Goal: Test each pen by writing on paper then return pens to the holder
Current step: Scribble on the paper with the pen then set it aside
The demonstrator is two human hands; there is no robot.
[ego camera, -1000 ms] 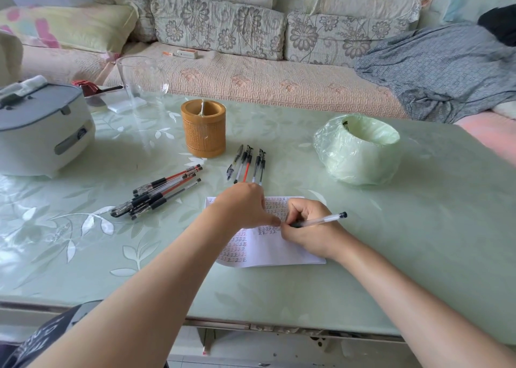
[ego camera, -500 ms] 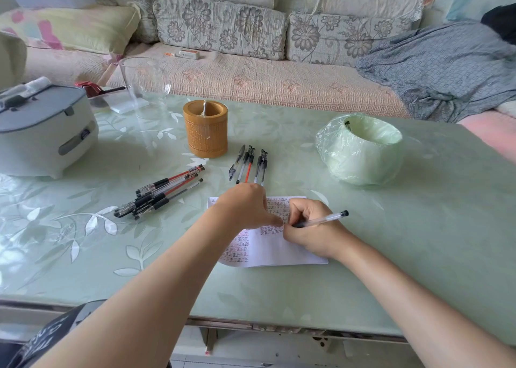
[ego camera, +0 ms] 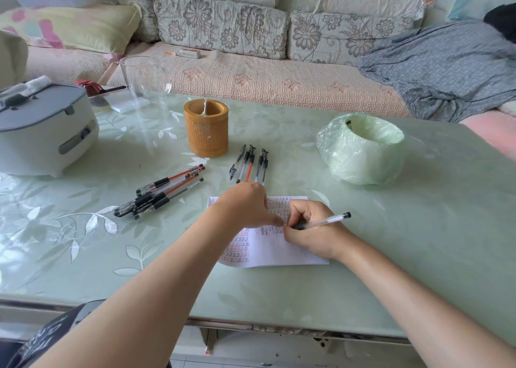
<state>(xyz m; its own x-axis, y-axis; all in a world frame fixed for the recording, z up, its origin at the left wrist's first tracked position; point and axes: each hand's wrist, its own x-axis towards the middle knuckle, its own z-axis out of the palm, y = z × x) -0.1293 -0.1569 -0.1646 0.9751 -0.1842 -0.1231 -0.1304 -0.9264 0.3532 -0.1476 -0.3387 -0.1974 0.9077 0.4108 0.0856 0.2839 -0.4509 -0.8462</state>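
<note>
Nearest, the right hand (ego camera: pixel 312 229) pinches a pen (ego camera: pixel 325 222), its barrel pointing to three o'clock and its tip on the paper (ego camera: pixel 279 253). Just beside it, the left hand (ego camera: pixel 245 205) presses the sheet, thumb out; I cannot tell how its fingers lie. Beyond, at eleven o'clock and nearer the left hand, stands the holder (ego camera: pixel 206 128), with loose pens (ego camera: pixel 249 169) between.

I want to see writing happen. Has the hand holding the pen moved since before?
No, not noticeably. The right hand, gripping the pen, rests on the same right part of the paper as before.
</note>
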